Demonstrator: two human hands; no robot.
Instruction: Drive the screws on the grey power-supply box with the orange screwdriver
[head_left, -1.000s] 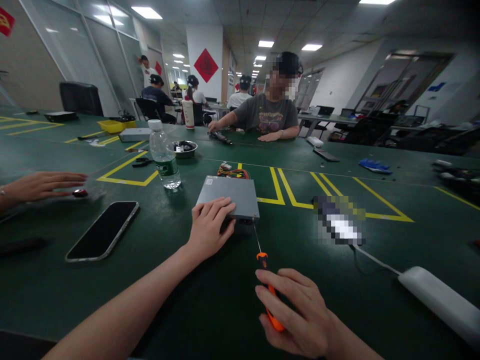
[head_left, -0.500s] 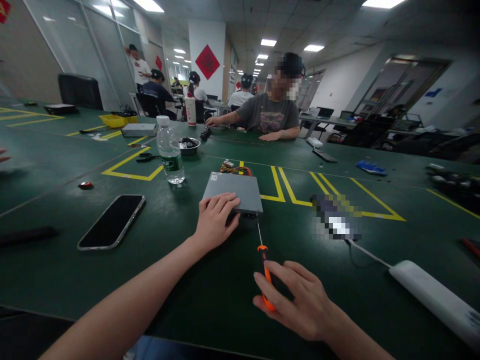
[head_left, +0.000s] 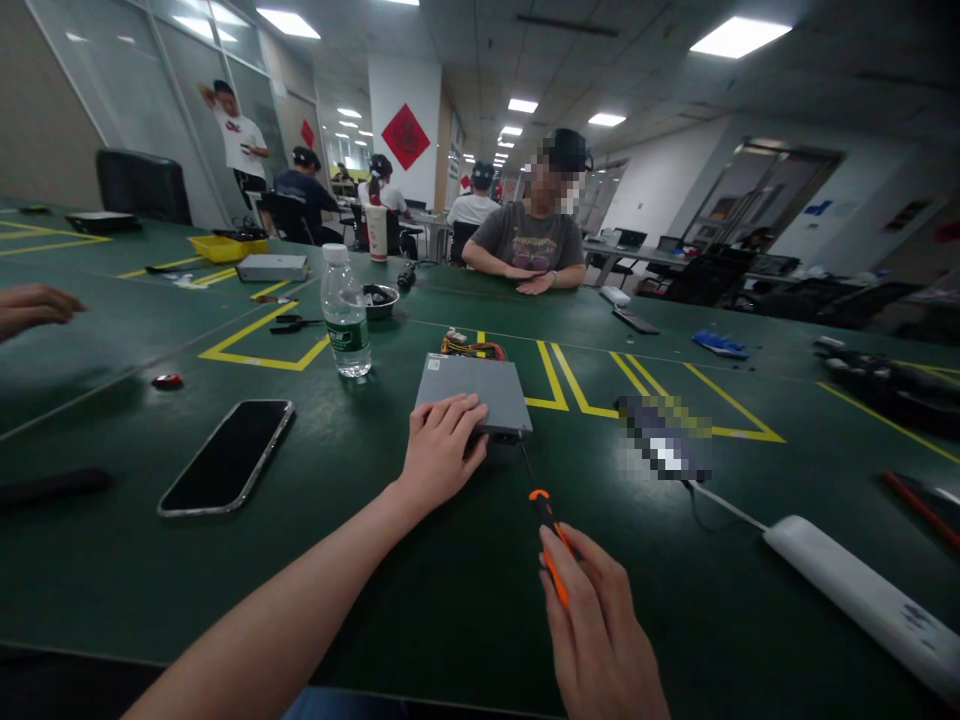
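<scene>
A grey metal computer power supply point(head_left: 476, 385) lies on the green table with its bundle of coloured wires point(head_left: 474, 346) behind it. My left hand point(head_left: 444, 445) grips its near left part, fingers across the top and thumb down at the front side. In my right hand point(head_left: 592, 610) is a screwdriver point(head_left: 546, 515) with an orange and black handle, held between thumb and fingers. Its thin shaft points up at the front right corner of the power supply; whether the tip sits in a screw is too small to tell.
A water bottle point(head_left: 346, 325) and a metal bowl point(head_left: 381, 300) stand beyond, left. A phone point(head_left: 229, 458) lies left, a white power strip point(head_left: 855, 590) right, with a cable to a blurred device point(head_left: 664, 440). A person point(head_left: 529, 240) sits opposite; another person's hand point(head_left: 34, 308) reaches in at left.
My right hand has closed its looser fingers around the screwdriver handle, which now tilts more. The person opposite has drawn an outstretched arm back. More of the hand at far left shows.
</scene>
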